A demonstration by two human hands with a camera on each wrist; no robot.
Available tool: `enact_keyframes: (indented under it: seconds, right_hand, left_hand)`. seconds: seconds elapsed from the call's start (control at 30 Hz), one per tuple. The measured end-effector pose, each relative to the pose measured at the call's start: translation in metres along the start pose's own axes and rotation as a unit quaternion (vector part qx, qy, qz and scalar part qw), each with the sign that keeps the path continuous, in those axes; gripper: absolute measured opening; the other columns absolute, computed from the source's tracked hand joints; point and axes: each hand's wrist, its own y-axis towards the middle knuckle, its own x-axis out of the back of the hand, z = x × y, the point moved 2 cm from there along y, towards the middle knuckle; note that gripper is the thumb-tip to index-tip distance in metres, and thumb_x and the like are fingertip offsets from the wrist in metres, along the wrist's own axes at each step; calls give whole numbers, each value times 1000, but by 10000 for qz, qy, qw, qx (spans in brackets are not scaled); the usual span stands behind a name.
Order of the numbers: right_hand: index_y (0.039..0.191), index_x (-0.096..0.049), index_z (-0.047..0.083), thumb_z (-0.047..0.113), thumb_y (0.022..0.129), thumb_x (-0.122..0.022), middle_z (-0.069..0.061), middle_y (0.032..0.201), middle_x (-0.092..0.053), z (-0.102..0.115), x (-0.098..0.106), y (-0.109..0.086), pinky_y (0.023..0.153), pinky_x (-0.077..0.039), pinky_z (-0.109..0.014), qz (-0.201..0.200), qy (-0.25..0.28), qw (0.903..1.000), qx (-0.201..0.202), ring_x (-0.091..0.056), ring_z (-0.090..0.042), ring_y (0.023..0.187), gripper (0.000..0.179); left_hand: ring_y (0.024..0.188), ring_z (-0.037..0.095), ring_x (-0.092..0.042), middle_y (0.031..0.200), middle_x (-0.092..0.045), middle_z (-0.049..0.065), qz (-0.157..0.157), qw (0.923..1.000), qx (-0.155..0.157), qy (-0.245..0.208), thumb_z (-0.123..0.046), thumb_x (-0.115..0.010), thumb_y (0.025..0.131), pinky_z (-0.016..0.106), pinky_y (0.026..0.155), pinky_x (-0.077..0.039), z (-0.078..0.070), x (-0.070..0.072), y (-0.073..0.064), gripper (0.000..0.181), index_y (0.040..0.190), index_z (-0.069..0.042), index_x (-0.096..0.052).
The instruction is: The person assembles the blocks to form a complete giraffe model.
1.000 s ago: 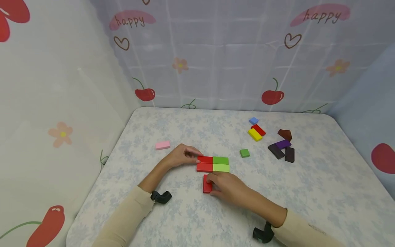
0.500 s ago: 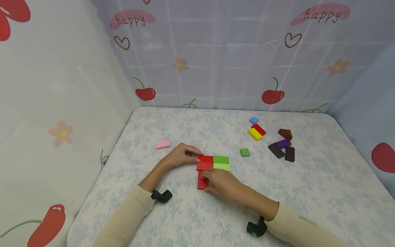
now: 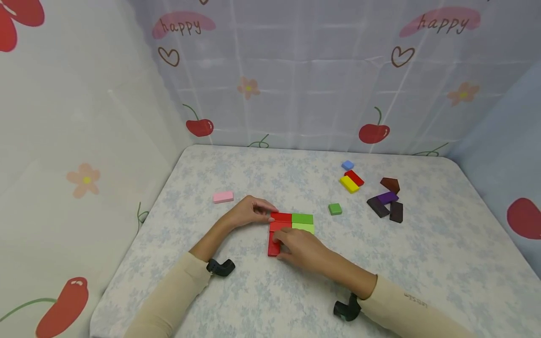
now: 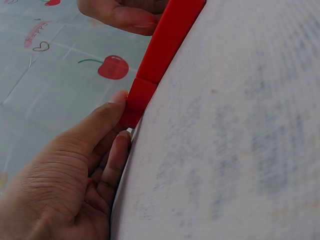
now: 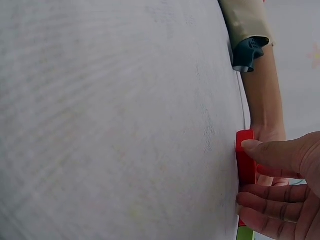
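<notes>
My right hand [image 3: 306, 249] pinches a red block [image 3: 273, 248] between thumb and fingers. Set lengthwise toward me, it lies at the near left edge of a small group of blocks. Two more red blocks [image 3: 282, 217] lie side by side there, with a green block [image 3: 302, 218] and a light green block [image 3: 307, 227] against their right ends. The left hand [image 3: 249, 211] holds the left end of the farther red block, thumb at its end. In the left wrist view the thumb of my left hand [image 4: 65, 170] touches a red corner. The right hand [image 5: 290, 185] partly hides the blocks.
A pink block [image 3: 223, 197] lies to the left. Right of the group are a small green block [image 3: 335, 209], a yellow block [image 3: 349, 184] against a red one, and a blue piece [image 3: 348, 165]. Farther right sit brown, purple [image 3: 387, 197] and dark blocks.
My right hand has slid the upright red block left and away from me, up against the near edge of the red pair. The left hand has stayed in place.
</notes>
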Motion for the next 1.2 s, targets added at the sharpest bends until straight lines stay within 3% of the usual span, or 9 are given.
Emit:
enact_keyframes:
  seconds: [0.5, 0.63, 0.87, 1.2]
  right_hand:
    - [108, -71, 14, 26, 84, -86, 3, 98, -69, -1, 6, -3, 73, -52, -26, 28, -74, 9999, -85, -59, -7, 82, 30]
    - [113, -72, 13, 26, 87, -84, 1, 105, -71, -3, 18, -11, 73, -54, -29, -39, 51, 9998, -202, -65, -12, 89, 32]
    - [116, -73, 10, 23, 87, -83, -3, 109, -73, -14, 46, -27, 68, -53, -27, -380, 163, 9987, -303, -67, -14, 80, 33]
    - [116, -73, 10, 22, 88, -82, -2, 106, -73, -50, 77, -50, 66, -52, -26, -1009, 173, 9922, -713, -64, -18, 84, 32]
  left_hand:
    - [76, 12, -57, 110, -75, 0, 11, 10000, 46, -27, -14, -83, 87, 24, 66, -48, -1, -2, -1, 28, 114, -13, -79]
    - [76, 11, -57, 110, -75, 0, 35, 10000, 6, -36, -15, -82, 88, 25, 67, -48, 0, -2, -1, 27, 115, -14, -79]
    - [71, 13, -57, 105, -75, 1, -23, 9999, -109, -64, -15, -83, 87, 25, 63, -47, -1, 0, -1, 27, 114, -13, -79]
    - [70, 12, -55, 101, -75, 3, -11, 10000, -14, -32, -16, -83, 87, 24, 63, -46, -3, -1, -2, 27, 114, -14, -79]
